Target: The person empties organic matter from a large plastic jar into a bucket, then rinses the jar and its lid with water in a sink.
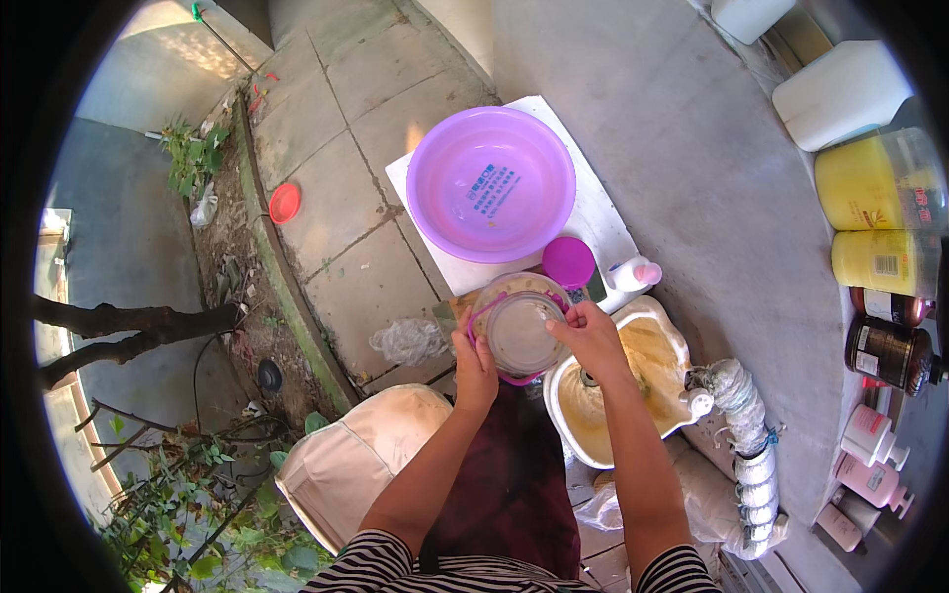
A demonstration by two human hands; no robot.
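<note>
Both hands hold a round clear container (523, 333) with a pink-purple clip rim. My left hand (477, 367) grips its left side. My right hand (589, 337) has its fingers at the right edge, by the rim. Just beyond the container, a round purple lid (569, 262) lies near a large purple plastic basin (491, 184) that bears printed writing. The basin stands on a white board (604, 222). A small white bottle with a pink cap (634, 274) is at the board's right corner. What the container holds is hard to tell.
A stained white sink (586, 400) with a wrapped pipe (749, 445) is at the right. Bottles and yellow containers (852, 181) line a ledge at far right. A crumpled plastic bag (409, 341), a red bowl (285, 203) and a covered beige object (363, 459) are at the left, near plants.
</note>
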